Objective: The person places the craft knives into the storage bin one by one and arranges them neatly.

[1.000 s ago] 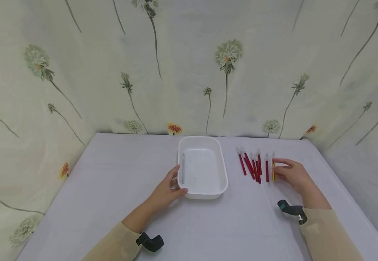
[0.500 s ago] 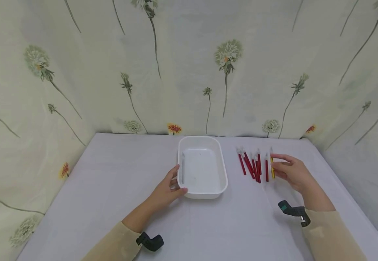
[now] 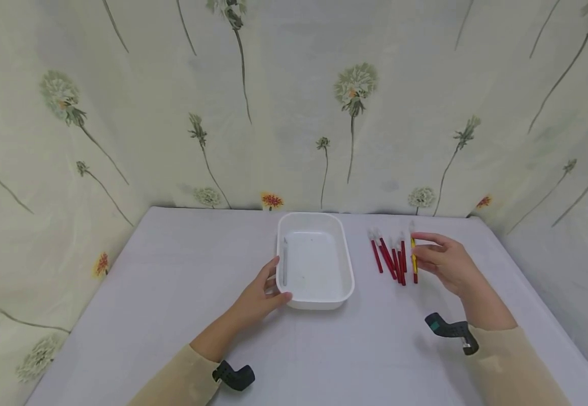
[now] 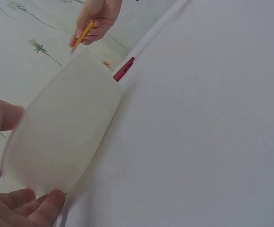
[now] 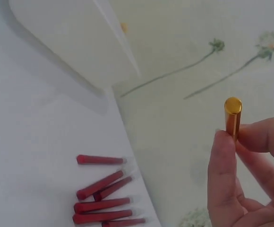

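Observation:
My right hand (image 3: 446,262) pinches a slim yellow stick (image 5: 233,113) with a clear tip, raised off the table and overlapping a red stick in the head view. Its round golden end faces the right wrist camera. My left hand (image 3: 255,296) holds the white rectangular tray (image 3: 350,265) at its near left corner, thumb at the front rim and fingers along the left side. Inside the tray, by its left wall, lies a thin silvery stick (image 3: 285,262). Several red sticks (image 5: 101,205) with clear tips lie loosely side by side to the tray's right.
A white cloth (image 3: 294,349) covers the table. Its back edge meets a pale curtain (image 3: 294,113) printed with dandelions, which also stands along both sides. A black camera (image 3: 234,376) is strapped to the left wrist, another camera (image 3: 451,330) to the right.
My right hand has lifted the yellow stick from the table and moved it left, over the rightmost red stick. The left hand and tray have stayed in place.

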`<state>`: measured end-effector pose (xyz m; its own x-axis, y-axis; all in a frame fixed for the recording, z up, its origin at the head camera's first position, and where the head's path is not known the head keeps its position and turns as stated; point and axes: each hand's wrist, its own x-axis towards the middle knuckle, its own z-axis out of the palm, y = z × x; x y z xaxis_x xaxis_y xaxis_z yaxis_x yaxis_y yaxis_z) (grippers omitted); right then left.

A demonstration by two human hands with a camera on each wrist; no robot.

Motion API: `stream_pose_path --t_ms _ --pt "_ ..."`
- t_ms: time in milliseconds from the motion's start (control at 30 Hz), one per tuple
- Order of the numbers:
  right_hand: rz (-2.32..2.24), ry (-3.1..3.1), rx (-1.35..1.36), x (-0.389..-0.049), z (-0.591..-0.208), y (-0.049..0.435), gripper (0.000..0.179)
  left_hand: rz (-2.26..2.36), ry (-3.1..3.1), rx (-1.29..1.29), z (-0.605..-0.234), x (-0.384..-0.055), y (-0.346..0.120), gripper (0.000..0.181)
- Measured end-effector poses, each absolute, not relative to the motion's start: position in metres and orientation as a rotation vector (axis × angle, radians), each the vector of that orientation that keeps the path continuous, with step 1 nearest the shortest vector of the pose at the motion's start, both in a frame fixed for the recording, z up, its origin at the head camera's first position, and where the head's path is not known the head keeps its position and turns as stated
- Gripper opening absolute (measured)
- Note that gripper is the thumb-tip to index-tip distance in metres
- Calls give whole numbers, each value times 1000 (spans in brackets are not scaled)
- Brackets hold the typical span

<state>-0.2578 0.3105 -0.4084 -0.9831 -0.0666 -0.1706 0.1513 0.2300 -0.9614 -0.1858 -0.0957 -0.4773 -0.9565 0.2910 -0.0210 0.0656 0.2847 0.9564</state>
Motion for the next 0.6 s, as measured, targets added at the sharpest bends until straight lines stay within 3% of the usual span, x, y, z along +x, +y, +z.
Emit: stream_pose_path --t_ms 233,600 --pt "-1869 2287 46 -250 -404 288 48 1732 2364 311 -483 -187 -95 85" --pt "-1812 2300 -20 -245 -398 255 50 1737 2361 301 -482 -186 -95 86"
